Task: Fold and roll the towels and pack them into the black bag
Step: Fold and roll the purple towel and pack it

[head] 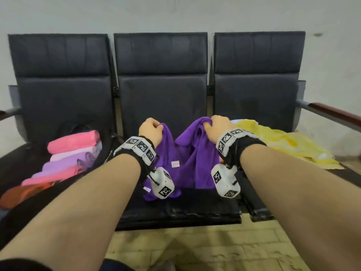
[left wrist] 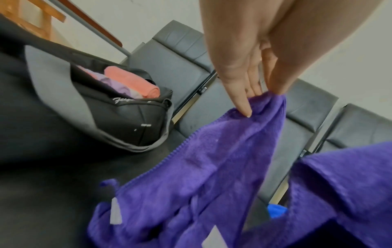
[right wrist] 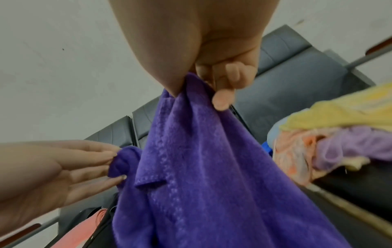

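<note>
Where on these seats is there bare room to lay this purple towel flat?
The middle seat is bare in front of the hanging purple towel. The left seat is crowded by the black bag, the right seat by the yellow towel.

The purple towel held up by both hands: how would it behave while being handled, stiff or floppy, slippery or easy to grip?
Probably very floppy: the purple towel sags in a deep dip between the left hand and right hand and hangs in loose folds. Likely light, since fingertip pinches hold it up. Its fuzzy pile suggests it grips well rather than slipping.
</note>
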`<action>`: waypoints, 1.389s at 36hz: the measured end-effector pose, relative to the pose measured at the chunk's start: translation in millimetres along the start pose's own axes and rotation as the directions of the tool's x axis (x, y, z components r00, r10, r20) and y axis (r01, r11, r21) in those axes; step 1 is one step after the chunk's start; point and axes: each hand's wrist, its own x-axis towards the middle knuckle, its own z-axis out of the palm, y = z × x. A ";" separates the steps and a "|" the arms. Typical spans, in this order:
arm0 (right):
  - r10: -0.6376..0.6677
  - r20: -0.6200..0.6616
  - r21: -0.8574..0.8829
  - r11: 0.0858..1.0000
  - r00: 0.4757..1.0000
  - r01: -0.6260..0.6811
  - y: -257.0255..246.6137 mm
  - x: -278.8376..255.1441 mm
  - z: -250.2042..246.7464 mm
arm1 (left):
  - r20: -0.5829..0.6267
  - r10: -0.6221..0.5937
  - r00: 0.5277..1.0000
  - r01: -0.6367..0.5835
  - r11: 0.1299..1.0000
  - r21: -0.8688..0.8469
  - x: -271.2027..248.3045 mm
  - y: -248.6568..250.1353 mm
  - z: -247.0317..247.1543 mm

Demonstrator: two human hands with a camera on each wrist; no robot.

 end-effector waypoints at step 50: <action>0.082 0.181 0.811 0.551 0.980 -0.196 69.8 -57.0 117.1 | 0.453 -0.097 0.886 0.347 0.787 -0.510 -97.7 -51.2 84.5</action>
